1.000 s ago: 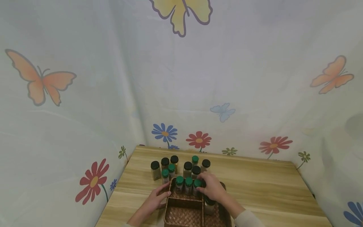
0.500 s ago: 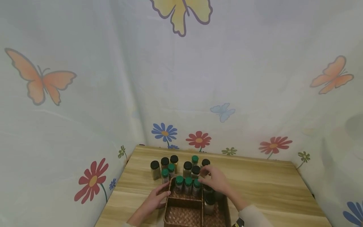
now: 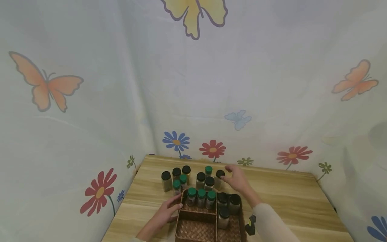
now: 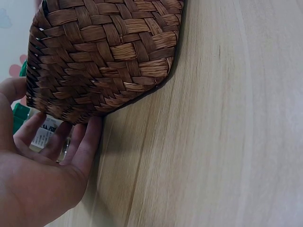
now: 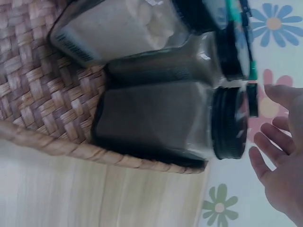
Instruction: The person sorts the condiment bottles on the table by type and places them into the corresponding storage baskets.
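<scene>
My left hand [image 3: 164, 213] grips the left back corner of a brown woven basket [image 3: 196, 212], its thumb at the rim and its fingers against the outer wall [image 4: 109, 52]. My right hand [image 3: 238, 181] is behind the basket, fingers spread, beside a black-capped spice jar [image 3: 218, 183] on the table; whether it touches the jar I cannot tell. Several green-capped spice bottles [image 3: 201, 199] stand in the basket's back left compartment. In the right compartment are black-capped jars, one of them at the outer back corner [image 5: 156, 120].
More black-capped jars [image 3: 166, 183] and small green-capped bottles [image 3: 176, 188] stand behind the basket on the wooden table [image 3: 287, 198]. A small black object [image 3: 250, 226] shows beside the right sleeve. A flower-printed curtain [image 3: 260, 134] hangs behind the table.
My right hand has moved from the green-capped bottles at the basket's back, right and away to the black-capped jar behind. The jars in the right compartment are uncovered. My left hand stays put.
</scene>
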Available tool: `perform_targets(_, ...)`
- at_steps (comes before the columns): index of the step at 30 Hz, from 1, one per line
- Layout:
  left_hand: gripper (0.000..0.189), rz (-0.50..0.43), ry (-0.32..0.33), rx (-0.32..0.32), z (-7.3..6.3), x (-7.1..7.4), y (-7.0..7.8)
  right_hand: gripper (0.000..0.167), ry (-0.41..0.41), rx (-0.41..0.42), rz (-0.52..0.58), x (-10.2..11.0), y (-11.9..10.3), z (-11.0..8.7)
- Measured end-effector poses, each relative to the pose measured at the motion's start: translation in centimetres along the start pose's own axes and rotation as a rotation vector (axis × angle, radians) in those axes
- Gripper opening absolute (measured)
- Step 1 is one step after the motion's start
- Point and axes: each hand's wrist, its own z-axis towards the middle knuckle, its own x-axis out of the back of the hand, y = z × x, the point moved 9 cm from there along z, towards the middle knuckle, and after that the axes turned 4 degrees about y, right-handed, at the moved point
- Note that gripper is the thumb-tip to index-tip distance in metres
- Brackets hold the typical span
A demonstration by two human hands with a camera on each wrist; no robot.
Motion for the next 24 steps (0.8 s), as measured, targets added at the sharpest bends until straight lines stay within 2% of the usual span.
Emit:
perform_targets(5, 0.066, -0.006, -0.004, -0.004, -0.1, -0.1, 0.2, 0.064, -0.101, 0.046, -0.103, -1.8, 0.2, -0.1)
perform_targets(13, 0.065, -0.002, -0.003, -0.005, -0.1, 0.0, 0.2, 0.071, -0.164, 0.063, -0.118, -3.1, -0.2, -0.3)
perform_targets(19, 0.064, 0.007, -0.002, -0.014, -0.1, 0.0, 0.3, 0.063, -0.113, 0.091, -0.101, -3.2, 0.1, -0.1)
perform_targets(24, 0.063, 0.003, -0.006, -0.009, -0.2, -0.1, 0.4, 0.039, -0.052, 0.058, -0.092, -3.1, 0.6, 0.2)
